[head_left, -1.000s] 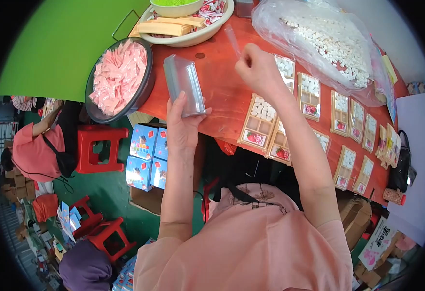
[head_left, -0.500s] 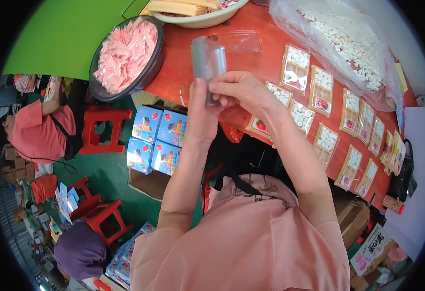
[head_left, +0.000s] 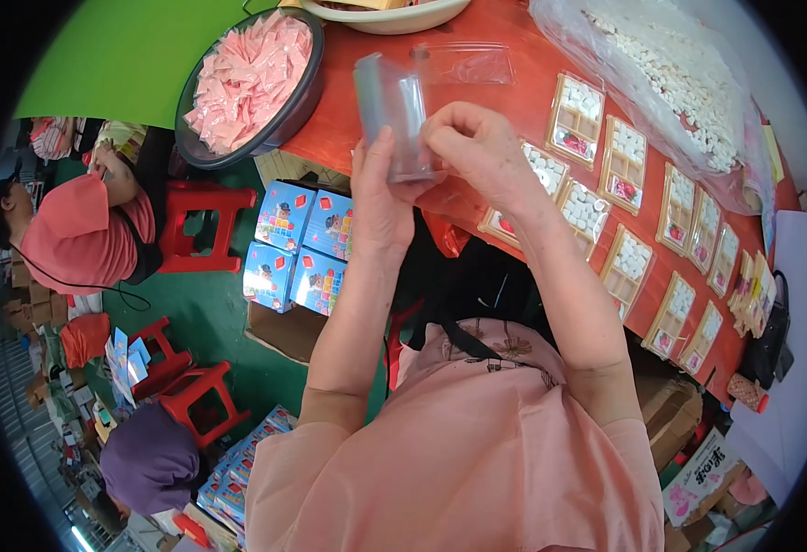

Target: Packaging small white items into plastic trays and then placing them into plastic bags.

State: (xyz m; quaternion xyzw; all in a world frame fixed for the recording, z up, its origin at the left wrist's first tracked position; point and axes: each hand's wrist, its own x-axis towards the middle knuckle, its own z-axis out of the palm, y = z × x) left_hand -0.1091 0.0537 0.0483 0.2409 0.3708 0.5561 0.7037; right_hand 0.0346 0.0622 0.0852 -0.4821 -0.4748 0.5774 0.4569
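My left hand (head_left: 383,204) grips a stack of clear plastic covers (head_left: 392,106) from below, thumb along its near side. The stack stands tilted above the red table (head_left: 339,97). At its right edge, my right hand (head_left: 482,152) has thumb and fingers pinched on a clear cover; the fingertips are partly hidden. Another clear plastic cover (head_left: 477,64) lies flat on the table beyond my hands. To the right of my right hand lie several small compartment trays (head_left: 626,166), filled with white pieces and small red packets.
A dark basin (head_left: 307,101) of pink packets stands left, with a pale bowl (head_left: 394,18) behind. A clear bag (head_left: 643,83) of white pieces lies far right. Below the table's left edge are blue boxes (head_left: 298,239) and a red stool (head_left: 206,225). A person (head_left: 91,230) sits at far left.
My right hand has moved slightly right, away from my left thumb, to the stack's right edge. The stack has turned, showing more of its broad side. The view has shifted a little.
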